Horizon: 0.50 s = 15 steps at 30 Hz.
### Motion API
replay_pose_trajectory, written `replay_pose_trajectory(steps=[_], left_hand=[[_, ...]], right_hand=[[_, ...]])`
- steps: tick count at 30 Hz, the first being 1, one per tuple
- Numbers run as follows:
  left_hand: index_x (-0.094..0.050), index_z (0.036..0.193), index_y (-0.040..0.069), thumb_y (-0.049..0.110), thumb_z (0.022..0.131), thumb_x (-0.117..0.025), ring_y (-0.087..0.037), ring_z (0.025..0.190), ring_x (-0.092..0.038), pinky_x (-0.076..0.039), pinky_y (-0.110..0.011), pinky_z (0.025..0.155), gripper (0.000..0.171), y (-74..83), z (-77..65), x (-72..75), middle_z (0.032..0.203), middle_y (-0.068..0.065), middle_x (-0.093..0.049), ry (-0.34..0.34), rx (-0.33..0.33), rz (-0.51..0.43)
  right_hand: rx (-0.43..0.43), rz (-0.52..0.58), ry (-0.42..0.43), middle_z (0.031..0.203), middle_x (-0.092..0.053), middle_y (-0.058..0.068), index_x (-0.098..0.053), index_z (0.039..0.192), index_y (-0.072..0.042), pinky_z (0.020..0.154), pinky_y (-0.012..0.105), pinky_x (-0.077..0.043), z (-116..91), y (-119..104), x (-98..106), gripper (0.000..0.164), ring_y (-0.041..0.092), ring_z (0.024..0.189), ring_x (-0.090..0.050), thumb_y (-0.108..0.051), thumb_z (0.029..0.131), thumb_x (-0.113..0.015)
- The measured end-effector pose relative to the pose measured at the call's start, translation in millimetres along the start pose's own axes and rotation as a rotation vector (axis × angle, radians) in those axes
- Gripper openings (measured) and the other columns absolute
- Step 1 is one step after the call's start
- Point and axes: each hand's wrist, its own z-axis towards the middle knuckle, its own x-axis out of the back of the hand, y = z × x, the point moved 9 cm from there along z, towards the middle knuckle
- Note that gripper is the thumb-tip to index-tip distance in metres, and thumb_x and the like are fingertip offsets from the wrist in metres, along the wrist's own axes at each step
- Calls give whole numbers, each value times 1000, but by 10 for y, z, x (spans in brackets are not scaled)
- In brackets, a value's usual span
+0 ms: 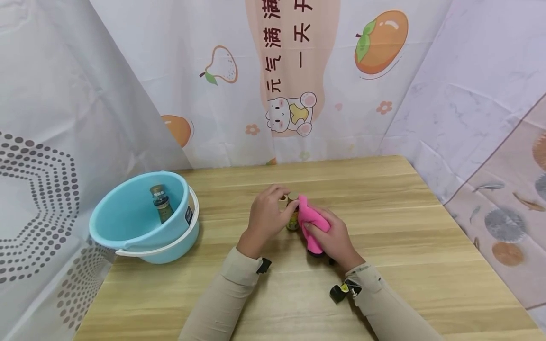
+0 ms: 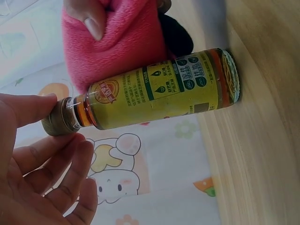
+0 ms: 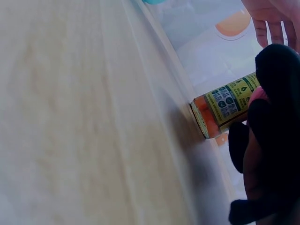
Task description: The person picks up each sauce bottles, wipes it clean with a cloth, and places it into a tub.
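A small glass bottle [image 2: 154, 91] with a yellow-green label and gold cap [image 2: 57, 119] is between my hands, amber liquid showing at its neck. Thumb and forefinger of my left hand [image 1: 268, 213] pinch the cap, the other fingers loosely bent beside it. My right hand [image 1: 334, 239] grips a fuzzy pink cloth [image 1: 313, 227], which lies against the bottle's side. Soft-looking black pieces [image 3: 276, 70] hang by the cloth and cover much of the right hand in the right wrist view. Whether the bottle's base touches the table I cannot tell.
On the left of the wooden table [image 1: 405, 199] stands a light-blue bucket [image 1: 170, 251] with a white handle. Inside it leans another dark bottle [image 1: 163, 206] with a labelled neck. A printed curtain [image 1: 213, 113] hangs along the table's back edge.
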Motion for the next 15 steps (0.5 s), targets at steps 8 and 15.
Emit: replay_pose_trajectory(steps=[8, 15], left_hand=[[-77, 112, 7, 34, 94, -78, -18, 94, -70, -59, -34, 76, 33, -1, 6, -10, 111, -3, -74, -14, 13, 8], [-78, 111, 8, 34, 93, -78, -19, 95, -71, -60, -35, 77, 31, -1, 5, -12, 111, -3, -74, -4, 17, 1]], right_hand=[[-83, -24, -28, 128, -72, -1, -70, 133, -29, 80, 32, -58, 11, 182, -16, 45, 18, 100, -68, -26, 90, -82], [-145, -83, -66, 121, -75, 4, -72, 132, -25, 75, 33, -57, 11, 233, -40, 43, 17, 90, -68, -27, 90, -80]])
